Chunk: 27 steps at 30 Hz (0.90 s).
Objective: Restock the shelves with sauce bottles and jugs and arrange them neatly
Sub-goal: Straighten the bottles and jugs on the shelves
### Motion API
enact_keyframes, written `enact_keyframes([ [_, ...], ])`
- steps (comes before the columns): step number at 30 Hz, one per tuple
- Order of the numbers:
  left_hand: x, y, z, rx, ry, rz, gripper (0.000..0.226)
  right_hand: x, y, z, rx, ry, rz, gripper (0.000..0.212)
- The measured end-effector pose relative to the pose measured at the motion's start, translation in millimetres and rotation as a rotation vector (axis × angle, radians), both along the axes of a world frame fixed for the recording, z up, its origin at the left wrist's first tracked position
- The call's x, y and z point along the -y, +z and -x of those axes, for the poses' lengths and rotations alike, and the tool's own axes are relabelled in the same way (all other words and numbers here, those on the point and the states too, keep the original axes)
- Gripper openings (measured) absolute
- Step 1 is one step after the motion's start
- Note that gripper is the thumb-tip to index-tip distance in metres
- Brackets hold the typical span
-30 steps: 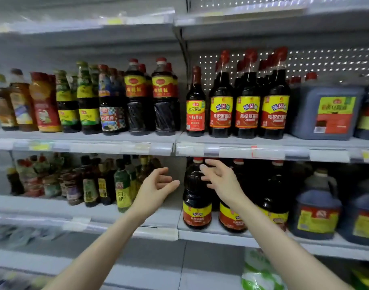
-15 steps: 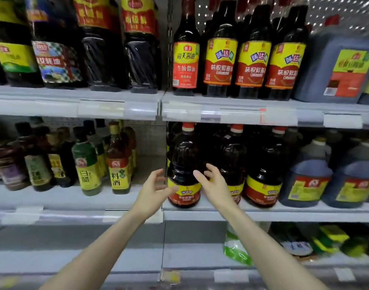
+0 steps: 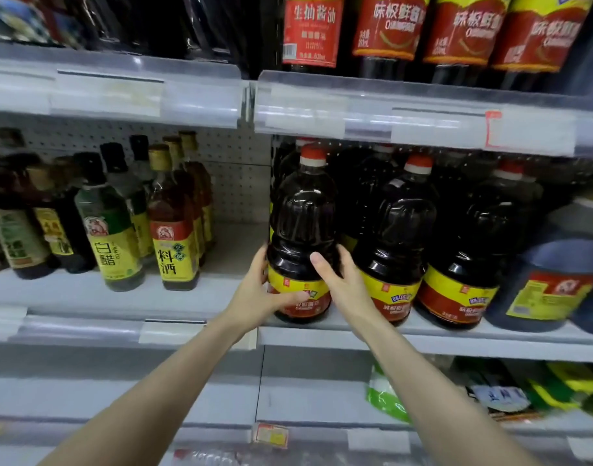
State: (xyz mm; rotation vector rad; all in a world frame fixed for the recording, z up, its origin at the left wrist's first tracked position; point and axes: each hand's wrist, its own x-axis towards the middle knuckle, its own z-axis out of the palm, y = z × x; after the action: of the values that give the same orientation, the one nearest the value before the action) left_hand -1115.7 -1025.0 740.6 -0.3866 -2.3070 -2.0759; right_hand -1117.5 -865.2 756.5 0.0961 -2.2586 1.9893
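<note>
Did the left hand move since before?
Yes. It went rightward: the left hand now holds the side of the red-capped dark bottle, which it hung short of a second ago.

left hand (image 3: 258, 297), right hand (image 3: 345, 284), gripping dark sauce jug (image 3: 303, 227), shelf (image 3: 423, 338)

The grey shelf (image 3: 96, 299) carries small bottles (image 3: 174, 230) at its left end and dark sauce jugs (image 3: 394, 250) along its right front edge.

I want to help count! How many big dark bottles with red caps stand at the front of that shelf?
3: the held bottle between left hand and right hand, the middle bottle beside it, the rightmost bottle. More hide behind.
</note>
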Motion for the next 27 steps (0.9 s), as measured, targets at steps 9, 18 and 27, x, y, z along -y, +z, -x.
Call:
enact_keyframes([
  [9,-2,-23,17,0.024,0.022,0.012,0.082,-3,-14,9,-0.031,0.047,0.037,0.062],
  [18,1,-28,19,0.009,0.008,0.006,0.075,2,-24,10,-0.075,0.057,0.091,0.061],
  [27,5,-26,25,0.018,-0.021,0.017,0.071,7,-28,15,-0.079,0.042,0.085,0.065],
])
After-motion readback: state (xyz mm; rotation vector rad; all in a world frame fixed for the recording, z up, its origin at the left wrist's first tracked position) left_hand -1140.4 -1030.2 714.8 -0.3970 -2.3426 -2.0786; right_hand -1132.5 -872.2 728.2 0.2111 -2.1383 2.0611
